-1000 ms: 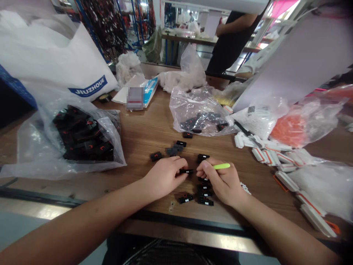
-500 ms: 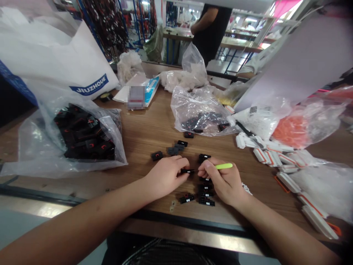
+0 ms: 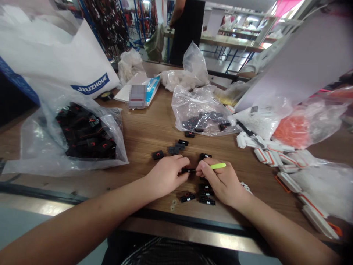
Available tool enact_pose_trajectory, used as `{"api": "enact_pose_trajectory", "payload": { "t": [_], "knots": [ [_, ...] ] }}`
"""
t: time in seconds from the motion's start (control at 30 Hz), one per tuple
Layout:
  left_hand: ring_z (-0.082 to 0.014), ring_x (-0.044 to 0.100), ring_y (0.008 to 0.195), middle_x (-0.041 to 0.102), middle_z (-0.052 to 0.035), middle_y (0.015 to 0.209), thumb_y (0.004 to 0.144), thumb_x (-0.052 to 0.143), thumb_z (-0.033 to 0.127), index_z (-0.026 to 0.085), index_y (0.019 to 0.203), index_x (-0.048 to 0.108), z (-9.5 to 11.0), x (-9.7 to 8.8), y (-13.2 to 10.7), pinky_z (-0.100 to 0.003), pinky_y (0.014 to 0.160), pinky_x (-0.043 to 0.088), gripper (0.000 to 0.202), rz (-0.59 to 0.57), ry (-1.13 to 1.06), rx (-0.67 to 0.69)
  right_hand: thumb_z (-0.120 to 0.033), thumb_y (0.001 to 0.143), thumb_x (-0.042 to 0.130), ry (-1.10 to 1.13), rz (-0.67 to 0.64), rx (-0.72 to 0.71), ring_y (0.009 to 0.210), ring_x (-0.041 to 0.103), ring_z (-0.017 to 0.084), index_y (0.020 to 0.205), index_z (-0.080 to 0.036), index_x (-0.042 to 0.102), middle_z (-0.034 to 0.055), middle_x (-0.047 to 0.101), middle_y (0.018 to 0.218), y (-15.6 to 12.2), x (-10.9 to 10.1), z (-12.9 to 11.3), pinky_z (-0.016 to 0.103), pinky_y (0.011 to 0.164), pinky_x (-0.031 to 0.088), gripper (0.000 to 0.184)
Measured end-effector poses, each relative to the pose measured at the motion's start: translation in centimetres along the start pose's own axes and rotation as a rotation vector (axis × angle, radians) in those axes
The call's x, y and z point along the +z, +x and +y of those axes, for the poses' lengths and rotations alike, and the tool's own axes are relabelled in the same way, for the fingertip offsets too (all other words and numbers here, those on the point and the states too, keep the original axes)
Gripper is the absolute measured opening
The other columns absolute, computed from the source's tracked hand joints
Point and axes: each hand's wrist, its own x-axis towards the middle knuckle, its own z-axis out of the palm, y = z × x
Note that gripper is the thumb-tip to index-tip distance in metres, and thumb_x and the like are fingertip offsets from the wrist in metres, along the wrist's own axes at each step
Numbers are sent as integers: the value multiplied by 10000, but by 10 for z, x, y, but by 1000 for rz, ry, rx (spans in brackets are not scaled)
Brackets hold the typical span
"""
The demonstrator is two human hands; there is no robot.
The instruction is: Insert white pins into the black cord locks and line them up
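Pretty cluttered room out back: hanging bundles (image 3: 110,29), plus somebody in black (image 3: 189,33) beyond the brown table (image 3: 143,127). Looks like the fiddly part, working a green tool (image 3: 218,166) at one black block (image 3: 188,170). Pinching that block with the left hand (image 3: 166,175), right between both hands; gripping the tool pencil-style in the right hand (image 3: 224,181), working end close to the block. Can't tell if touching. Probably calls for a steady left pinch and careful aim. More blocks (image 3: 207,201) beside the right hand, clear bag (image 3: 31,149) off left, white parts (image 3: 259,155) off right.
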Motion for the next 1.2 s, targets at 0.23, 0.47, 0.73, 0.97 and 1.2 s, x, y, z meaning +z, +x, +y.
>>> {"api": "enact_pose_trajectory", "payload": {
  "t": [0.23,0.47,0.73,0.97,1.2],
  "knots": [
    [-149,561,721,562,23,776,833,649,116,183,856,601,-1,1,0,-269,655,431,86,0,-19,0,-288,995,459,-7,49,-12,658,628,139,757,-186,614,22,655,717,-3,5,4,266,650,488,303],
    [-144,566,702,575,20,787,850,631,140,190,865,598,0,-1,1,-273,646,439,61,-10,-9,-11,-298,993,465,108,169,35,612,623,121,780,-180,663,15,664,688,-7,1,8,239,598,500,314],
    [-144,576,710,585,13,816,852,628,138,184,873,601,-1,-1,1,-270,644,446,57,-20,-17,-12,-291,986,471,95,111,31,630,629,122,767,-180,657,17,659,700,-5,4,6,245,608,502,308],
    [-148,574,708,588,11,807,838,642,121,182,870,603,2,-3,2,-274,650,447,79,-24,-17,-23,-289,989,468,95,115,43,641,632,124,781,-179,663,16,660,708,-6,5,6,244,621,504,305],
    [-143,564,688,574,14,782,849,625,140,186,855,600,1,-3,2,-273,636,439,53,-27,-13,-24,-324,993,464,77,90,57,640,634,133,777,-178,658,28,664,715,-3,7,7,247,613,510,325]
  ]
}}
